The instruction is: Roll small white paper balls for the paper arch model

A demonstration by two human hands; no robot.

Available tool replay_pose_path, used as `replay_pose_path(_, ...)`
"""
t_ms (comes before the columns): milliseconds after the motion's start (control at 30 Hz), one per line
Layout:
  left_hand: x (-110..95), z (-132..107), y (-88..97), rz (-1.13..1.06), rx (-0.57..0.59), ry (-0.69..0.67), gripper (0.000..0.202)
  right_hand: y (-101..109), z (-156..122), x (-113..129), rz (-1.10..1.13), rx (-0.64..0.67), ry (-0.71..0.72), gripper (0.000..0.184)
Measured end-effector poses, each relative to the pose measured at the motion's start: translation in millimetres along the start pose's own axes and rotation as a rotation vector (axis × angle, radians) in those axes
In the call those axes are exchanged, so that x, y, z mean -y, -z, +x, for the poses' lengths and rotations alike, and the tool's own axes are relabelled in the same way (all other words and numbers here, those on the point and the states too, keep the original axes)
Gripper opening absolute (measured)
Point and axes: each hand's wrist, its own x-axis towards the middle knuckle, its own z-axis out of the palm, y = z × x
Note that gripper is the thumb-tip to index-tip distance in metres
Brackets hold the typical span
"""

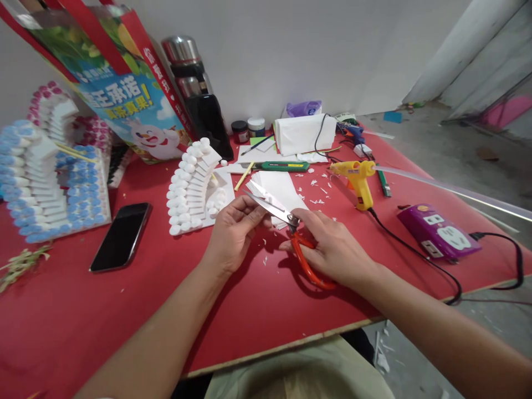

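Gripping the red-handled scissors (291,221), the right hand (332,249) has its fingers closed through the loops, blades parted and pointing far-left; the left hand (235,230) meets them, thumb and fingers pinched shut on a small white piece (275,220) at the blades (most of it is hidden, so its shape cannot be told). Both hands hover just above the red bench (249,321), near its middle; a stack of white sheets (282,185) lies just beyond them, with white offcuts scattered around.

The white piece looks light and thin, probably foam or card; stiff enough to hold flat, yet easy to crease or crush, so it seems best pinched by its edge, close to the cut line but clear of the blades. The scissors look heavy and rigid by comparison.

To the right stands a yellow glue gun (359,177); to the left, a white stepped model (193,185) and a dark phone (121,235).
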Motion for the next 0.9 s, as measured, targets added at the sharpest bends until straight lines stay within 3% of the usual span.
replay_pose_path(233, 0, 2, -1.1, -0.033, -0.029, 0.019, 0.023, 1, 1, -3, 0.081, -0.035, 0.005, 0.036)
replay_pose_path(400, -1, -1, 1.1, -0.011, 0.057, -0.006, 0.018, 7, 3, -2, 0.167, -0.170, -0.093, 0.038)
replay_pose_path(500, -2, -2, 0.7, 0.003, 0.084, -0.010, 0.026, 11, 4, -4, 0.217, -0.228, -0.177, 0.042)
replay_pose_path(733, -1, 0, 2.0, -0.071, 0.013, 0.067, 0.028, 9, 5, -6, 0.236, -0.223, -0.222, 0.048)
replay_pose_path(900, -3, 1, 0.2, -0.142, -0.050, 0.070, 0.022, 11, 3, -7, 0.185, -0.213, -0.180, 0.053)
